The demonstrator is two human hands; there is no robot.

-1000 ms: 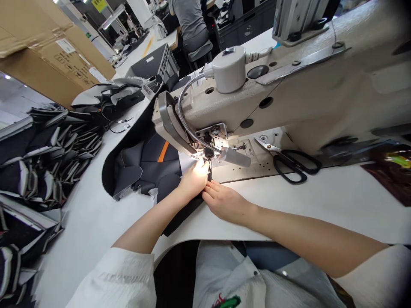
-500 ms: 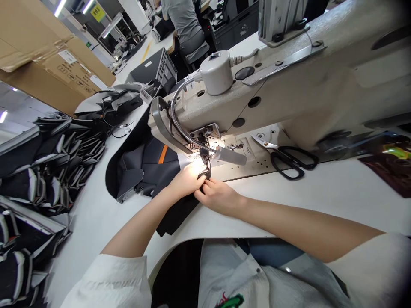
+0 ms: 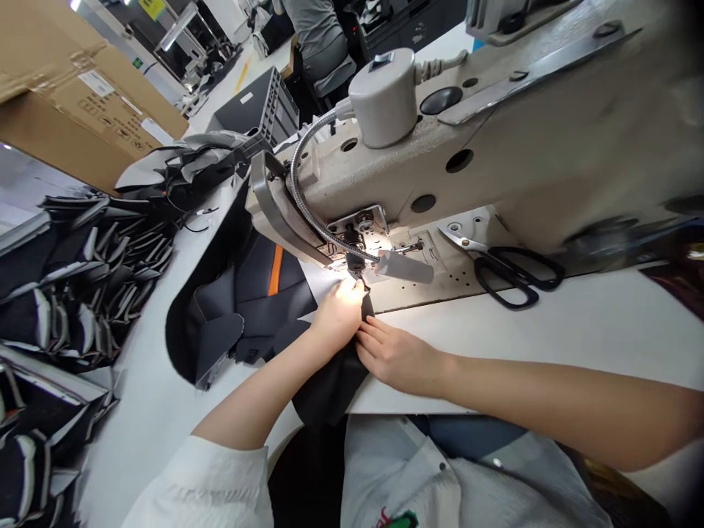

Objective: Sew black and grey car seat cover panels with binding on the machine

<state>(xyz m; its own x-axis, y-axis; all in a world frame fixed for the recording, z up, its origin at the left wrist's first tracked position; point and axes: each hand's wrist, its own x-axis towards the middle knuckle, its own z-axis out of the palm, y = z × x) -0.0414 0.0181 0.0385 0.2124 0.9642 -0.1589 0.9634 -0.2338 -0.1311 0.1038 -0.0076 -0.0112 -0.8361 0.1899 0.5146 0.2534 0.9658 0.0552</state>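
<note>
Close to the lit needle area of the sewing machine [image 3: 308, 161], my left hand [image 3: 338, 312] is closed on a piece of black fabric [image 3: 327, 392], fingertips by the presser foot. Just right of it and nearer to me, my right hand [image 3: 399, 352] pinches the same fabric's right edge; its thumb is hidden. The lower part of the fabric hangs over the table's front edge. Left of the needle, a dark padded panel with an orange stripe [image 3: 276, 270] lies on the table, partly behind my left forearm.
Black-handled scissors [image 3: 509, 273] rest right of the needle, blades on the machine bed. Stacked dark padded pieces [image 3: 60, 293] fill the left side. A cardboard box [image 3: 110, 95] and a grey crate [image 3: 247, 106] stand behind. Another person [image 3: 319, 37] sits farther back.
The view has shifted closer to the machine. Both hands still grip the black fabric; my right hand has slid toward me along its edge, and the fabric now hangs lower at the table edge.
</note>
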